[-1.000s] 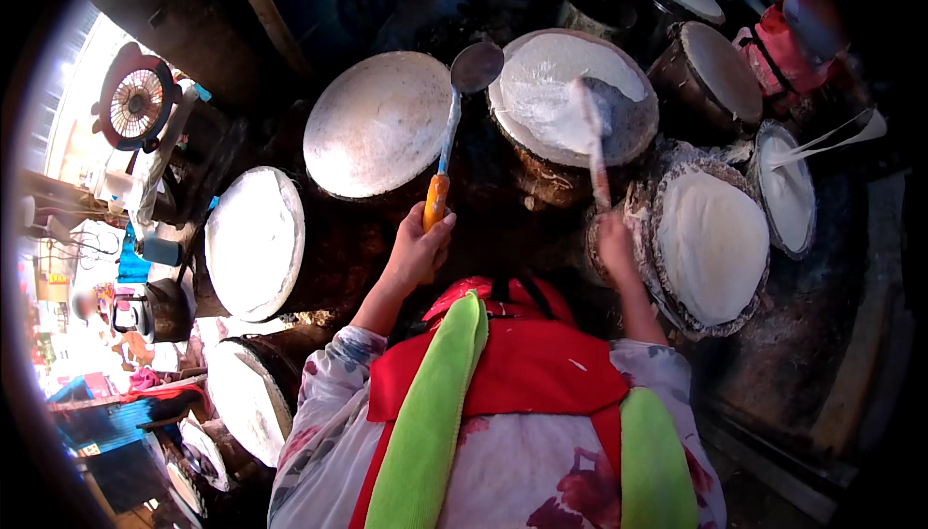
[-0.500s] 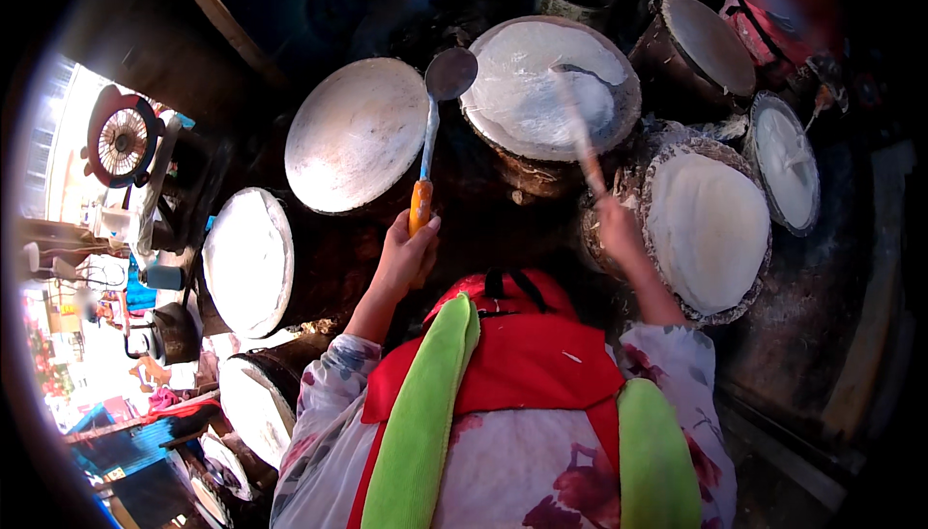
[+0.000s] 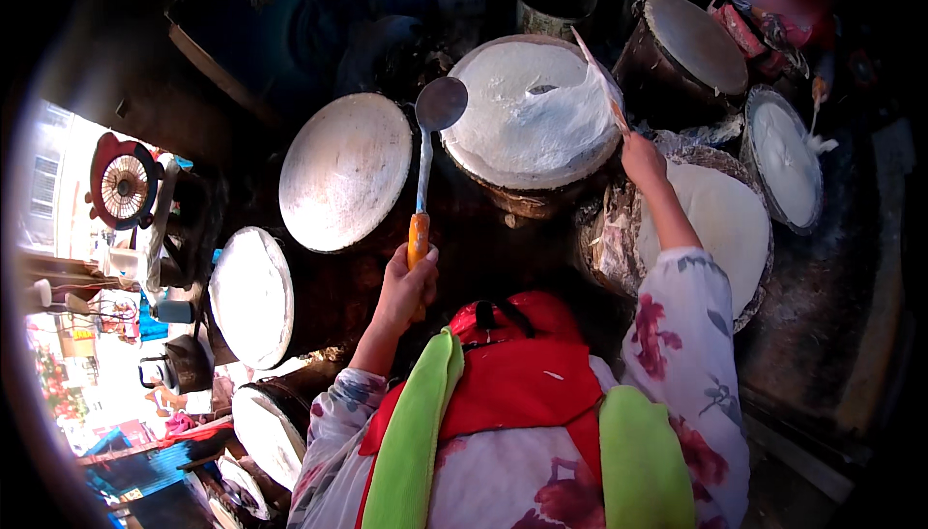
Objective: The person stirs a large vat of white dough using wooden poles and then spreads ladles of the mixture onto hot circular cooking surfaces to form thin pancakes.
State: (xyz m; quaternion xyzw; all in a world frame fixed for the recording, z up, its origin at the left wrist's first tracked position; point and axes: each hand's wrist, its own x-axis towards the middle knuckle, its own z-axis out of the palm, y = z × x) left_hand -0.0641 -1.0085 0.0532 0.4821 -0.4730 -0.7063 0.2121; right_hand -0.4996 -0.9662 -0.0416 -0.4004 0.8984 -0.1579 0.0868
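My left hand grips the orange handle of a long metal ladle, whose round bowl points up between two drums. My right hand holds a thin flat stick and lifts the edge of a thin white sheet off the middle cloth-topped steaming drum. Part of that sheet hangs from the stick. A bare grey drum top lies to the left of the ladle.
More round steaming drums ring me: white-coated ones at left, lower left, right and far right, with darker ones behind. A small fan stands far left. I wear a red apron with green straps.
My right hand has moved with the stick from the right drum's side up to the middle drum and peeled up the white sheet's edge. My left hand keeps the ladle nearly in place.
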